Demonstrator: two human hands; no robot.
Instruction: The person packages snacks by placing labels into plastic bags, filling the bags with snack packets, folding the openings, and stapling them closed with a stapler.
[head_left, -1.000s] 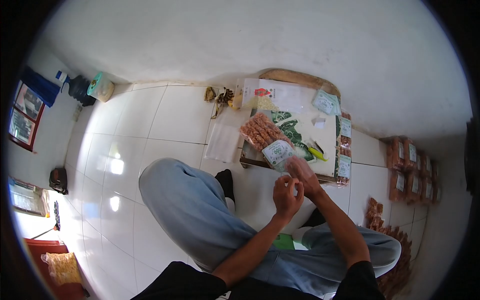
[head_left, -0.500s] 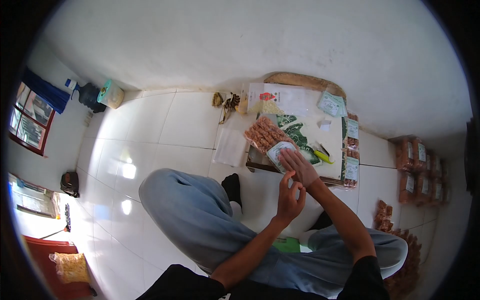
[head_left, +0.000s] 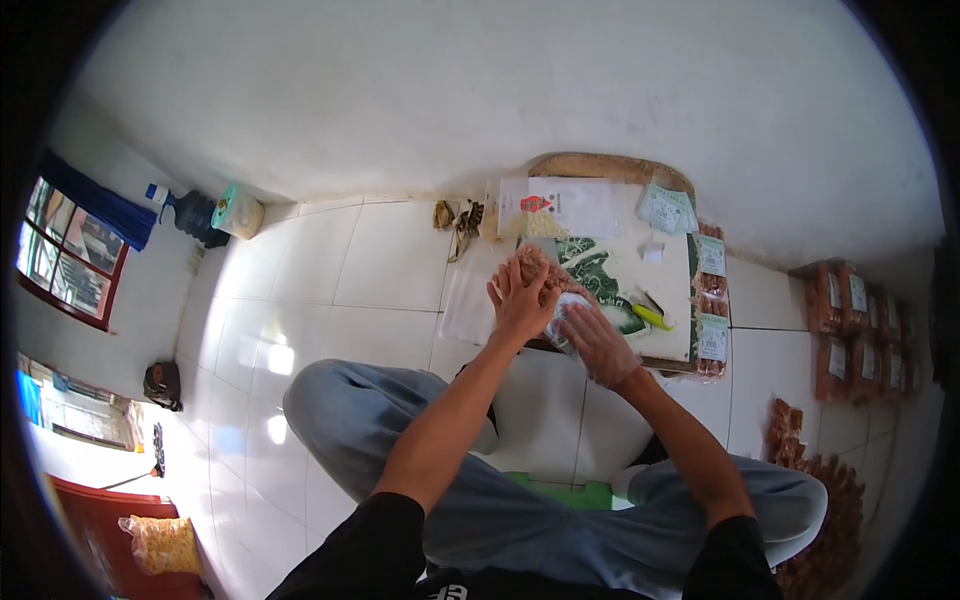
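A clear plastic packet of reddish-brown crumbly snack (head_left: 582,285) lies tilted at the near edge of a low table, with both hands on it. My left hand (head_left: 524,305) grips its far-left end, fingers spaced over the snack. The packet's white label (head_left: 566,312) shows between the hands. Across the label's near side, my right hand (head_left: 603,342) is closed over the lower end, its thumb hidden; loose clear plastic shows by the wrist. Just right of that hand rests a yellow-green cutter (head_left: 652,317).
The low table (head_left: 655,285) bears a printed bag (head_left: 565,200) and pale green labels (head_left: 667,210). Labelled packets (head_left: 712,300) line its right edge. More packets (head_left: 850,330) stand stacked by the wall. Clear plastic sleeves (head_left: 467,310) lie left of the table.
My left hand has moved up and forward from beside my right wrist onto the packet's far end. My right hand stays at the label. The view has shifted slightly.
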